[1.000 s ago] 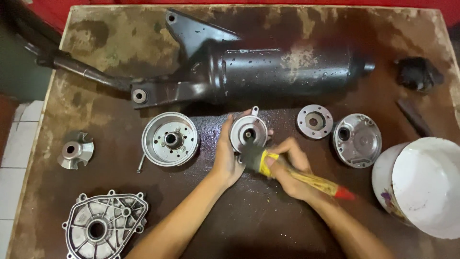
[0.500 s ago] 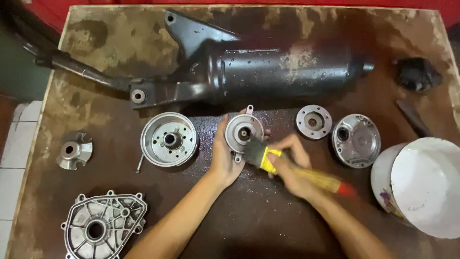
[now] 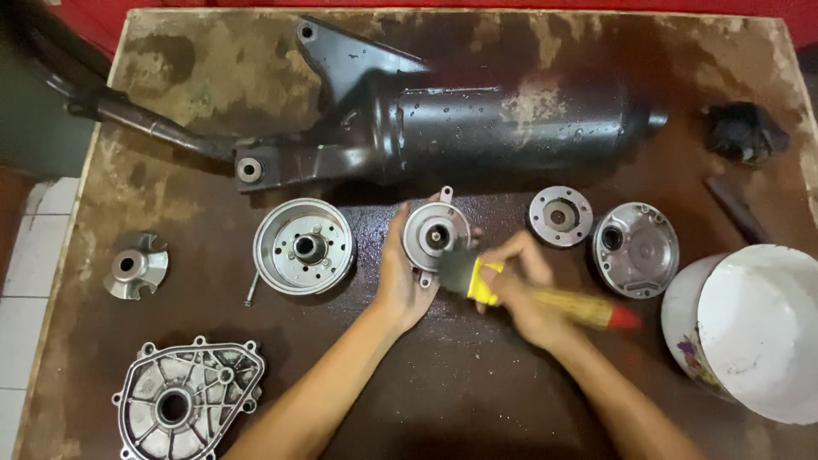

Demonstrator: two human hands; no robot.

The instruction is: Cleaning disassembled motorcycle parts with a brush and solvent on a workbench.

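My left hand [image 3: 399, 281] grips a small round silver metal housing [image 3: 434, 233] with two ears, tilted up off the wet wooden table [image 3: 477, 383]. My right hand [image 3: 520, 294] holds a paintbrush [image 3: 528, 294] with a yellow handle and a red tip; its dark bristles touch the lower right edge of the housing. Both forearms reach in from the bottom edge.
A long black exhaust muffler [image 3: 477, 123] lies across the back. A silver drum [image 3: 303, 246] sits left of my hands, a small ring [image 3: 560, 215] and a round cover [image 3: 635, 249] to the right. A white bucket [image 3: 754, 328] stands far right. An engine cover [image 3: 187, 400] and a fan piece [image 3: 135, 266] lie left.
The brush has swept along the housing's lower right edge, its handle swinging flatter and to the right. My left hand has turned the housing slightly.
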